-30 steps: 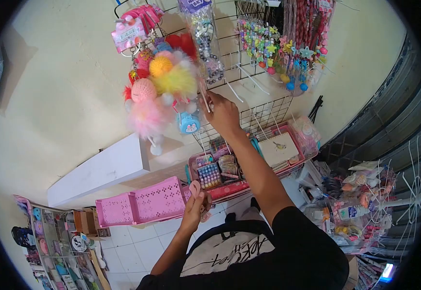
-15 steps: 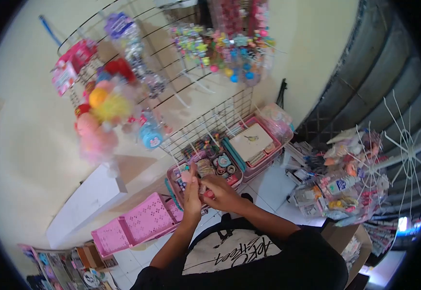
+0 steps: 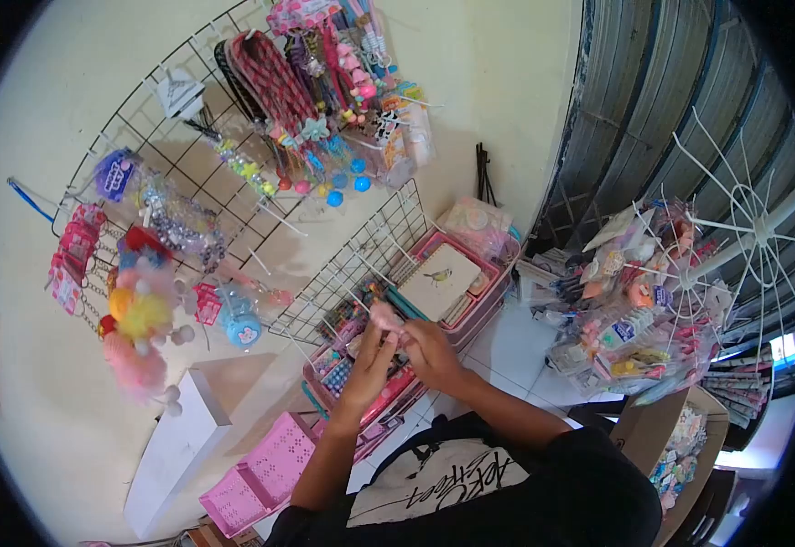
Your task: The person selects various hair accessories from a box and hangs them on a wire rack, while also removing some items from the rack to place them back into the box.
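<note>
Both my hands meet over a pink basket (image 3: 315,387) filled with small colourful goods. A small pale pink item (image 3: 384,316) shows at my fingertips; its exact kind is too small to make out. My left hand (image 3: 370,365) has its fingers pressed around the item's lower left side. From the right, my right hand (image 3: 432,356) closes on the same item. Beyond my hands, a notebook with a bird picture (image 3: 440,276) lies in a second pink basket (image 3: 505,284).
A wire grid (image 3: 155,137) on the wall holds hanging accessories and pompom keychains (image 3: 142,314). A pink perforated basket (image 3: 279,460) stands lower left beside a white shelf (image 3: 174,456). At right are a white wire rack (image 3: 748,237) with bagged goods and a cardboard box (image 3: 639,428).
The view has swung, so the hanging goods and baskets sit further left. My hands have risen slightly, and the pink item now sticks up above my fingers.
</note>
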Tool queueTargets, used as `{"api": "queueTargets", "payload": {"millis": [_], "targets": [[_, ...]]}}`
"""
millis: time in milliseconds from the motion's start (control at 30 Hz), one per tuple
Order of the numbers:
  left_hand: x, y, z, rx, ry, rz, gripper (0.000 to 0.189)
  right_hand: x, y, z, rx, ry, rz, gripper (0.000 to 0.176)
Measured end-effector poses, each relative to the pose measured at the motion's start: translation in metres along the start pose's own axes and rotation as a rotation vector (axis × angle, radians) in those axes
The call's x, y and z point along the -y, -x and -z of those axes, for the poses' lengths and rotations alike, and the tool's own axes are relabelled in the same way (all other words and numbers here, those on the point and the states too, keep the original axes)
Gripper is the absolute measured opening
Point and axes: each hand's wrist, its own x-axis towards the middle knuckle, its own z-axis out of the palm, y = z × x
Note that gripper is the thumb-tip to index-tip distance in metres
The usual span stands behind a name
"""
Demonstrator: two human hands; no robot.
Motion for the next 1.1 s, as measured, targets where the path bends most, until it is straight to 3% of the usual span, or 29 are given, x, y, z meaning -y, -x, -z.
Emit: {"api": "queueTargets", "payload": {"millis": [67, 133, 300, 367, 467, 700, 800, 867, 900, 967, 1100], "targets": [[0.002, -0.003, -0.003, -0.018, 0.036, -0.033, 0.058, 0.003, -0.022, 0.018, -0.113, -0.150, -0.193, 0.018], [0.002, -0.001, -0.001, 0.004, 0.006, -0.093, 0.067, 0.007, -0.057, 0.048, -0.187, -0.080, -0.190, 0.022], [0.013, 0.007, 0.003, -0.022, 0.006, -0.025, 0.068, 0.001, -0.147, 0.093, -0.291, 0.117, -0.036, 0.017], [0.017, 0.009, 0.003, -0.035, 0.033, 0.027, 0.068, -0.001, -0.176, 0.094, -0.353, 0.206, 0.196, 0.015], [0.031, 0.012, 0.002, -0.057, 0.060, 0.003, 0.070, -0.008, -0.196, 0.087, -0.304, 0.406, 0.267, 0.016], [0.051, 0.024, 0.004, -0.157, 0.049, 0.085, 0.072, -0.043, -0.223, 0.053, -0.235, 0.348, 0.173, 0.016], [0.052, 0.028, 0.002, -0.173, 0.036, 0.084, 0.071, -0.040, -0.245, 0.039, -0.164, 0.324, 0.029, 0.018], [0.052, 0.031, 0.000, -0.175, 0.051, 0.114, 0.070, -0.028, -0.258, 0.041, 0.080, 0.383, -0.193, 0.024], [0.054, 0.032, -0.001, -0.180, 0.051, 0.115, 0.070, -0.040, -0.260, 0.033, 0.082, 0.380, -0.191, 0.024], [0.061, 0.037, -0.003, -0.206, 0.067, 0.091, 0.063, -0.075, -0.263, 0.013, -0.103, 0.174, 0.002, 0.032], [0.096, 0.053, 0.007, -0.113, -0.032, 0.097, 0.057, -0.074, -0.261, 0.015, -0.031, -0.080, 0.044, 0.041]]}}
